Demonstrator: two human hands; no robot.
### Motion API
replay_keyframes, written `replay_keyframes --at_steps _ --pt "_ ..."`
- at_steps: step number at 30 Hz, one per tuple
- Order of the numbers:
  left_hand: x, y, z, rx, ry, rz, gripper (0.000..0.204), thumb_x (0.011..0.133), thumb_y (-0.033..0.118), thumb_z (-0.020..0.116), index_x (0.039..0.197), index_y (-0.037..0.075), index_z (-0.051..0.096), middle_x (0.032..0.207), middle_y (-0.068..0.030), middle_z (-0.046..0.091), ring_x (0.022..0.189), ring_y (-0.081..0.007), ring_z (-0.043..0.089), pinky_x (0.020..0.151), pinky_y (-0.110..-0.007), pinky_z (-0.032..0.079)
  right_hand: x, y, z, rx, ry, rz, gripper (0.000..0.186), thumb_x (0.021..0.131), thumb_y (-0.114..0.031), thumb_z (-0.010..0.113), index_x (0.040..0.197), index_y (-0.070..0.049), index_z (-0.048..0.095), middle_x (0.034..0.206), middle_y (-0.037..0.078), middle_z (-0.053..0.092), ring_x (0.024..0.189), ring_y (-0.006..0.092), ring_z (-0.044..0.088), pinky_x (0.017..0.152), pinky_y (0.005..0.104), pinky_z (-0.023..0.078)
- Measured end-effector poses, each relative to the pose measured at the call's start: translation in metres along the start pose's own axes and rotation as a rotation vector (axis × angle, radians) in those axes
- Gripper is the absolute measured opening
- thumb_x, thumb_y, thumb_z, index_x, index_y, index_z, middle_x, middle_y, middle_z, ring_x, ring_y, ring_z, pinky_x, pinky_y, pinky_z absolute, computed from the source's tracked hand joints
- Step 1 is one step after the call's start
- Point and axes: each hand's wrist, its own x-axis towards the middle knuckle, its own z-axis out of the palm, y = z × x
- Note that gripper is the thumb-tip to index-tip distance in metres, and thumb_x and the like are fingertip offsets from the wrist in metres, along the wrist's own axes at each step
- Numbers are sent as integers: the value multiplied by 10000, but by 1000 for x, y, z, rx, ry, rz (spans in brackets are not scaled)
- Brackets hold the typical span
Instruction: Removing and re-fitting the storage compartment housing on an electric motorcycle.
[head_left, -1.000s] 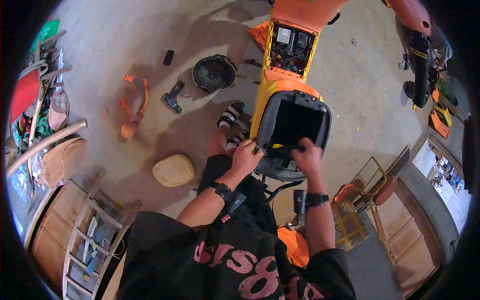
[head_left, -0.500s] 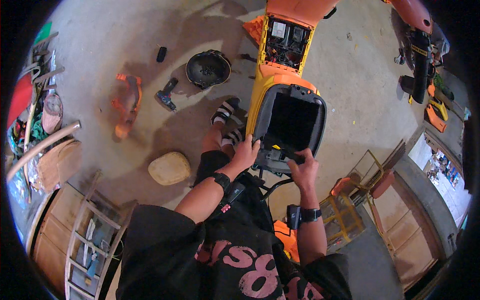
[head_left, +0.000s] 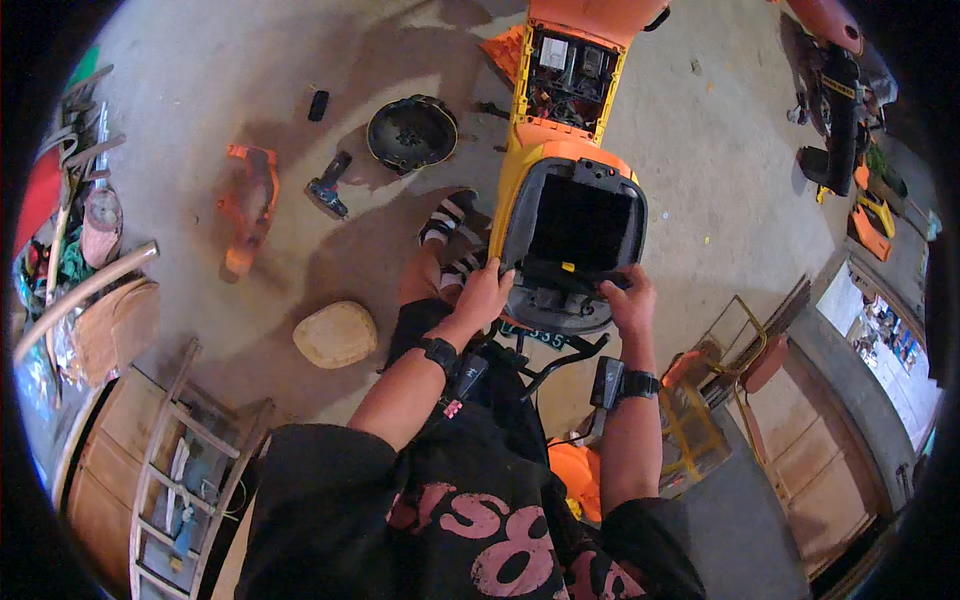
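An orange and yellow scooter (head_left: 515, 185) stands before me, its seat off and its dark storage box (head_left: 580, 225) uncovered. What looks like a black plastic strip (head_left: 560, 277) lies across the near end of the box, with a small yellow tab (head_left: 567, 267) on it. My left hand (head_left: 484, 297) is closed at the strip's left end, beside the box rim. At the right end my right hand (head_left: 630, 298) pinches the strip between thumb and fingers. My fingers partly hide both ends.
An open electrical bay (head_left: 571, 85) lies farther up the scooter. On the floor to the left are a black basin (head_left: 411, 135) with small parts, a cordless drill (head_left: 328, 187), an orange panel (head_left: 250, 205) and a stool (head_left: 336, 335). A ladder (head_left: 165, 475) stands lower left.
My right hand has shifted right and slightly away from me. The strip and its yellow tab have moved up and right, and now the strip spans the box. A green plate shows below.
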Motion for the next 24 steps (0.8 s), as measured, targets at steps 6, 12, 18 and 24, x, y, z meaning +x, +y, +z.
replay_keyframes --at_steps 6,12,18,24 --pt "-7 -11 -5 -59 94 -72 380 869 327 595 1040 3 493 846 -241 631 820 -426 605 690 -486 464 -36 -67 4 -362 -33 -220 293 593 -80 730 870 -38 646 752 140 659 682 209 646 664 296 502" --pt "-7 -8 -2 -70 -66 -216 400 837 372 628 960 0 548 864 -230 636 848 -410 607 718 -465 467 -30 14 -9 -54 131 105 293 620 -103 705 896 -18 660 750 86 664 691 154 619 656 302 495" --pt "8 -28 -3 4 -9 -175 409 839 388 605 1032 31 551 929 -234 630 916 -420 587 780 -485 457 -27 -3 6 -447 -119 -107 314 611 -186 745 867 -32 647 914 186 653 825 354 633 722 386 505" --pt "8 7 -11 126 48 -141 362 867 360 567 1032 39 536 941 -219 625 903 -415 587 766 -491 460 -6 52 -2 -231 294 -180 339 733 -278 713 911 -6 616 1154 236 566 1044 381 562 885 438 439"
